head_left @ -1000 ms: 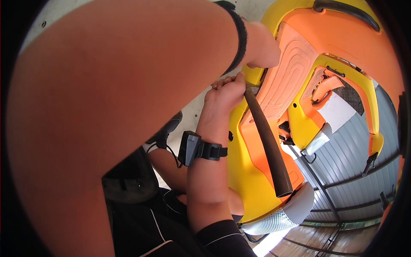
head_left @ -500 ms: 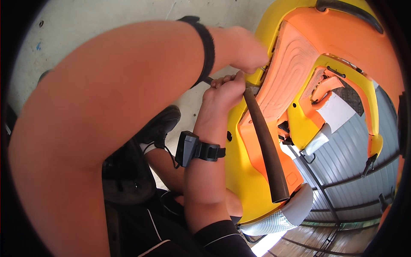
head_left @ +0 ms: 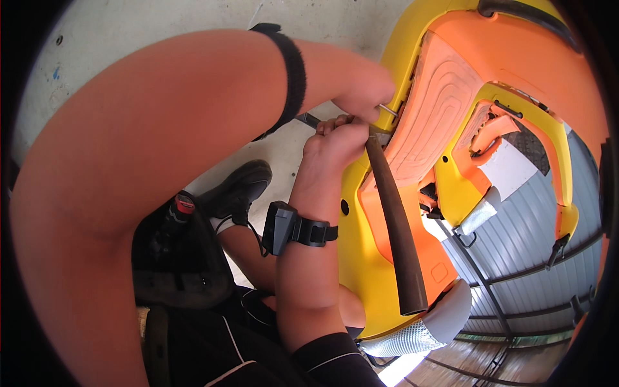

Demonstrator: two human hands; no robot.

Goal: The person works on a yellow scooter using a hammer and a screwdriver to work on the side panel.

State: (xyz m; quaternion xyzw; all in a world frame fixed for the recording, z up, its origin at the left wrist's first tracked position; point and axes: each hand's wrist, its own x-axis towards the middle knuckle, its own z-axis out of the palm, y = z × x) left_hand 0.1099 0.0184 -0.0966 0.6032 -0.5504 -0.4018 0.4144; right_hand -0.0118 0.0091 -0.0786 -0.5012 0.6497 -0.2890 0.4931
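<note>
My left hand (head_left: 361, 90) is closed at the slotted yellow edge of a yellow-and-orange moulded body (head_left: 445, 90). A thin metal rod (head_left: 388, 110) sticks out of its fist toward the slots. Just below, my right hand (head_left: 340, 137) is wrapped round the top of a tool with a long dark brown handle (head_left: 394, 232). A grey metal part shows at the handle's top beside the yellow edge, and a dark end pokes out past the knuckles. The fingers hide the tool's middle, so its exact kind is unclear. Its handle slants down across the orange panel.
A black open bag (head_left: 184, 284) with a red-topped item (head_left: 184, 205) lies below my left arm. A black shoe (head_left: 242, 187) stands on the concrete floor (head_left: 161, 19). Another yellow-and-orange body (head_left: 461, 187) stands behind, before a corrugated metal wall (head_left: 516, 226).
My left hand has drawn back slightly to the left, and the thin rod now shows. My left arm shifted left, uncovering the red-topped item. The brown handle's free end dipped a little.
</note>
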